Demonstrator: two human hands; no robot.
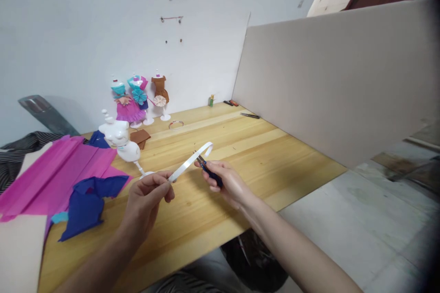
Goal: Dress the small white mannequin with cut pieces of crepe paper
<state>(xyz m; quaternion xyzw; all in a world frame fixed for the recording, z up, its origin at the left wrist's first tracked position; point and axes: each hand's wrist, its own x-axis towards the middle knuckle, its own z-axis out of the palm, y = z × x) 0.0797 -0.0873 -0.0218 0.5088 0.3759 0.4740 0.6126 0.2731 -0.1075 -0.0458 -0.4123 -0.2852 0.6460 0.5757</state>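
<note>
My left hand (146, 197) pinches one end of a narrow white strip (190, 163) that curls upward at its far end. My right hand (225, 182) is closed around small dark-blue snips (207, 170), whose blades meet the strip near its middle. Both hands hover above the wooden table (240, 155). A bare white mini mannequin (121, 142) on a stand sits just left of my left hand.
Magenta crepe paper (55, 174) and a blue paper piece (87, 201) lie at the left. Three dressed mini mannequins (139, 98) stand by the back wall. A brown piece (139, 137), a small ring (176, 123), a green bottle (211, 100) and black scissors (250, 115) lie farther back. A grey board (337, 82) stands on the right.
</note>
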